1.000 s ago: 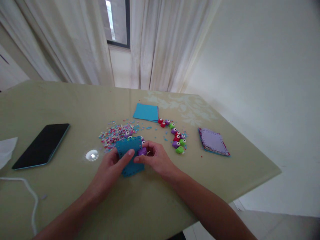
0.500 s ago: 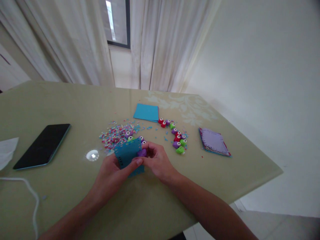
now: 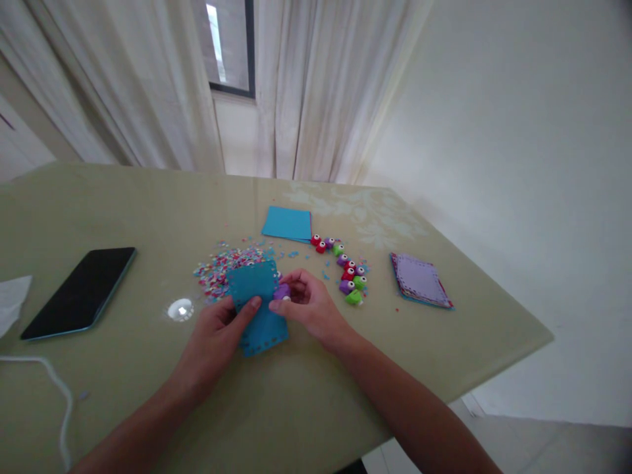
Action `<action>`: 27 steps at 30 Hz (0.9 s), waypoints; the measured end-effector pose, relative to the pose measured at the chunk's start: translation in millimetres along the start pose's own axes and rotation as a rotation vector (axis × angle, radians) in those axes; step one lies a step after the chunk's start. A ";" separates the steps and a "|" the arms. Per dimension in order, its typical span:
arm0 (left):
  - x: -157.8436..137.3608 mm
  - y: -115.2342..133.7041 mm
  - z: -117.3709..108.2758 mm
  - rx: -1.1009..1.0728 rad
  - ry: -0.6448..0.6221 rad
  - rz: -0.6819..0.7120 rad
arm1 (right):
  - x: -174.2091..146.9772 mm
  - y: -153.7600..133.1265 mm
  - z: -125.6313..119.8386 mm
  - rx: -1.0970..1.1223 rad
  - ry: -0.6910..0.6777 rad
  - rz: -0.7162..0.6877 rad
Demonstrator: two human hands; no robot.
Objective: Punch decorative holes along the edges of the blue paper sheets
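A blue paper card (image 3: 254, 280), with rows of small holes along its edges, is pinched in my left hand (image 3: 216, 330), the thumb lying across its face. At the card's right edge my right hand (image 3: 312, 308) grips a small purple hole punch (image 3: 282, 291). Fingers hide part of this punch, and I cannot tell whether its jaws are over the card's edge. Behind the card spreads a pile of coloured paper bits (image 3: 213, 273). Several red, purple and green hole punches (image 3: 348, 272) with white eye shapes form a curved row to the right.
At the back lies a stack of plain blue cards (image 3: 287, 223). Punched cards (image 3: 422, 280) with a lilac one on top are stacked at the right. A dark tablet (image 3: 81, 289), a white paper (image 3: 14, 299) and a white cable (image 3: 64, 395) occupy the left side of the table (image 3: 162, 408).
The blue card has turned to show more of its face towards me. My left thumb has drawn left, away from the punch, while my right hand still holds the purple punch.
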State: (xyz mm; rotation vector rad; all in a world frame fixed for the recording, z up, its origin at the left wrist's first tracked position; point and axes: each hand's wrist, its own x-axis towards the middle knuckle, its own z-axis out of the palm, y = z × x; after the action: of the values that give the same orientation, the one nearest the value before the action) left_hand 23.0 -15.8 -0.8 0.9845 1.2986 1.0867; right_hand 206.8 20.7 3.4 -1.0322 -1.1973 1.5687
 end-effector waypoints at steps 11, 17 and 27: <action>4.6 -2.2 -4.0 -0.091 0.154 -0.033 | 20.2 2.2 -45.0 -0.856 0.182 -0.335; 5.1 -1.8 -3.4 -0.096 0.100 -0.086 | 24.4 15.9 -43.0 -0.910 0.116 -0.322; 0.5 -0.3 -2.1 -0.140 0.051 -0.094 | 29.4 -28.6 -98.8 -1.494 0.612 -0.211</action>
State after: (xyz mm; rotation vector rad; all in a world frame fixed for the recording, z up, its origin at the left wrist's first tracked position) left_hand 20.9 -15.5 -1.3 0.7889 1.2784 1.1202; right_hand 297.5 77.0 9.9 -1.9596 -1.8593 -0.1190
